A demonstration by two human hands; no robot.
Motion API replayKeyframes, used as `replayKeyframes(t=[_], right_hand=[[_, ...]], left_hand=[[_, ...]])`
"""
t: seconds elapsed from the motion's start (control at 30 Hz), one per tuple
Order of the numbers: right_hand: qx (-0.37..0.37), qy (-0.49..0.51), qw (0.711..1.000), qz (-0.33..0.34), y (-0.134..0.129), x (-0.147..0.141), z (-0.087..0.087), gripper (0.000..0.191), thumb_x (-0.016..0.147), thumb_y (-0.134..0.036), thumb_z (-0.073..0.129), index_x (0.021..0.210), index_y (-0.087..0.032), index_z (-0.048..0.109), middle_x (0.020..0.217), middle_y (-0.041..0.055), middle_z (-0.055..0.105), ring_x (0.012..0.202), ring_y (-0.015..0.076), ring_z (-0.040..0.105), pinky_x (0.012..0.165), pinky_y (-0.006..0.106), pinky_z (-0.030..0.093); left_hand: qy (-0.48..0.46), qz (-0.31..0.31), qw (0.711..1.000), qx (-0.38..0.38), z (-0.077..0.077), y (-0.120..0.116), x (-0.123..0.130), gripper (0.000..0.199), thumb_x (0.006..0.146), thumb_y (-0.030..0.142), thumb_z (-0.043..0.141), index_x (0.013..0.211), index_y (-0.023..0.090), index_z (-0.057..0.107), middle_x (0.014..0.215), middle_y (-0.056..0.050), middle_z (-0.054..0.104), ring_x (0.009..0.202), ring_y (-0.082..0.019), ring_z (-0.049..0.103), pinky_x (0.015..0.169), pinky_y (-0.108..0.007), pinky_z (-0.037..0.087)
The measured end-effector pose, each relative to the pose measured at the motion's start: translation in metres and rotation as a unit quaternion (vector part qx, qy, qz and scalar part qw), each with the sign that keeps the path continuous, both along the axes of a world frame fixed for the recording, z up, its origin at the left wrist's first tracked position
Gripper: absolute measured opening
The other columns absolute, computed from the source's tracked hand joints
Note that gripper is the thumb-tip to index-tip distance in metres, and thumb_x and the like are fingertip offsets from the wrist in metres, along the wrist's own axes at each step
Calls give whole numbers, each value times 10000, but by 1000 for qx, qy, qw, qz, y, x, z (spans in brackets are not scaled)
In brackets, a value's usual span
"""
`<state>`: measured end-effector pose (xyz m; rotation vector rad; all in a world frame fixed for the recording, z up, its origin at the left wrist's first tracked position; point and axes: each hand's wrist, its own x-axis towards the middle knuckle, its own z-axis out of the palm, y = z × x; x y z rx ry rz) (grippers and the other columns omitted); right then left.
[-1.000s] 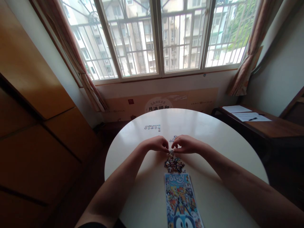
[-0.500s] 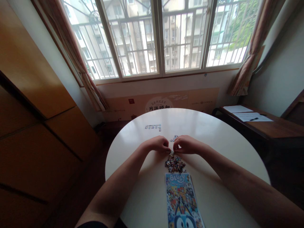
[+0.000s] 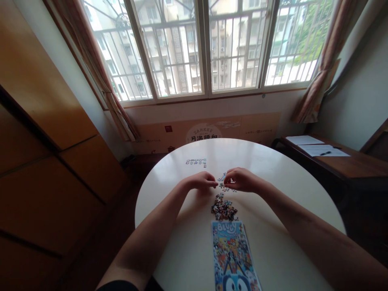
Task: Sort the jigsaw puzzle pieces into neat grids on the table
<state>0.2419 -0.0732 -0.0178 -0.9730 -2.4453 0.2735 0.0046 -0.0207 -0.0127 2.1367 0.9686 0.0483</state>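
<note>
My left hand [image 3: 204,180] hovers above the table's middle, fingers curled and pressed together; anything in them is too small to make out. Opposite it, my right hand [image 3: 241,179] is closed in a pinch, with a small jigsaw puzzle piece [image 3: 221,185] at its fingertips. Several loose pieces [image 3: 222,176] lie around and partly behind the right fingers. Closer to me is a dense pile of mixed puzzle pieces [image 3: 224,208]. Just below that pile lies a blue picture sheet [image 3: 233,252] marked "BLUEY". Farther back on the left, pieces are laid out in rows [image 3: 195,162].
Everything lies on a round white table [image 3: 287,178]. To the right, a brown wooden table [image 3: 360,165] bears paper sheets [image 3: 323,150] and a pen [image 3: 325,153]. A barred window and a printed cardboard panel [image 3: 260,127] stand beyond; wooden cabinets [image 3: 45,101] are at left.
Both hands have moved slightly away from the pile, toward the far side. Loose pieces by the right fingers now show more clearly. The pile and picture sheet stay in place.
</note>
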Motion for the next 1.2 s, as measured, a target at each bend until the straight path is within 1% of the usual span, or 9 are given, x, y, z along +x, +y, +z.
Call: replayKeyframes(t=[0.13,0.3,0.4,0.5,0.6,0.73,0.9,1.07,1.2], right_hand=[[26,15,999,-22,0,-3,-1,84,798,-224,686,813,-245,766,753,0,699,644,109,602,626,220,402],[55,16,998,-36,-1,-7,-3,92,813,-246,678,818,-256,770,759,7,698,675,127,609,635,233,401],[63,23,997,-46,-1,-8,-2,99,819,-251,666,834,-249,763,761,12,702,685,136,614,628,238,400],[59,44,995,-65,1,-5,-2,126,829,-225,629,862,-234,750,755,8,705,655,128,605,609,234,400],[46,63,994,-81,6,2,-5,150,837,-217,598,869,-228,744,751,5,707,644,126,604,600,231,407],[37,64,992,-101,14,13,-13,174,852,-249,574,861,-222,746,731,9,709,641,136,611,611,240,414],[36,53,988,-142,21,25,-20,196,852,-279,562,857,-219,749,731,14,717,633,142,608,626,251,416],[31,58,981,-181,24,32,-23,216,846,-298,559,868,-213,756,741,27,722,636,153,618,619,255,424],[28,67,980,-184,24,33,-25,223,845,-301,559,874,-208,759,762,36,729,644,159,628,622,256,437]], left_hand=[[-46,42,995,-76,3,-4,1,500,743,617,645,889,143,702,626,21,527,536,-97,473,476,-220,342],[-66,42,994,-82,7,-9,4,449,721,570,691,869,147,692,653,15,556,548,-98,510,467,-210,366],[-46,65,994,-79,4,-3,1,401,739,534,686,873,155,694,643,12,567,550,-103,528,470,-207,377],[20,127,991,-31,1,8,-10,313,788,457,648,871,158,694,629,3,590,520,-111,533,475,-218,399],[124,191,971,73,3,18,-25,244,844,363,570,837,154,697,662,-27,648,521,-131,563,515,-243,437],[222,209,931,201,8,23,-38,255,872,325,524,810,174,719,752,-62,711,667,-175,640,639,-257,474],[227,243,911,245,4,26,-41,245,868,351,546,884,192,731,968,-86,733,898,-225,656,738,-270,487],[211,290,892,275,-4,31,-47,239,865,334,545,970,211,721,1063,-77,721,960,-228,648,783,-275,492],[193,304,885,295,-6,33,-48,243,875,316,521,978,222,720,1069,-62,718,976,-221,643,790,-275,493]])
